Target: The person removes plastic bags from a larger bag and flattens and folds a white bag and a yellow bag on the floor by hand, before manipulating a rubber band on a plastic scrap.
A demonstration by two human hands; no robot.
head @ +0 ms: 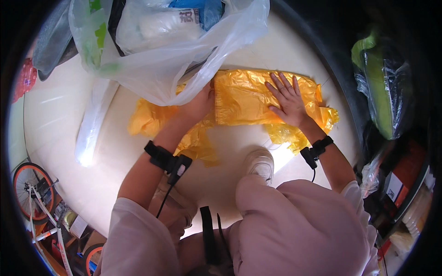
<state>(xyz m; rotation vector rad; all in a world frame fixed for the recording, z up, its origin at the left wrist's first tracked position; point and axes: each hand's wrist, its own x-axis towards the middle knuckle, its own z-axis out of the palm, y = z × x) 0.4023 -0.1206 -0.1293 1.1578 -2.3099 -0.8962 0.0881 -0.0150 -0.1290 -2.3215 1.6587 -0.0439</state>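
Note:
A yellow plastic bag or sheet (241, 100) lies on the pale floor in front of me, its middle folded into a creased flat panel. Looser crumpled yellow plastic (152, 119) spreads out to the left and below it. My right hand (288, 103) presses flat on the panel's right part, fingers spread. At the panel's left edge is my left hand (200, 101), its fingers mostly hidden, so its grip is unclear. The rim of a large translucent plastic bag (155, 82) hangs over the left wrist and hand area. Inside that bag is a white package (169, 26) bearing writing.
A long plastic-wrapped roll (91, 131) lies on the floor at left. Beyond it stands a small bicycle wheel (34, 193) with an orange rim. A dark edge (324, 58) curves along the right, beside a green item in clear plastic (381, 89). My shoe (260, 164) rests below the yellow plastic.

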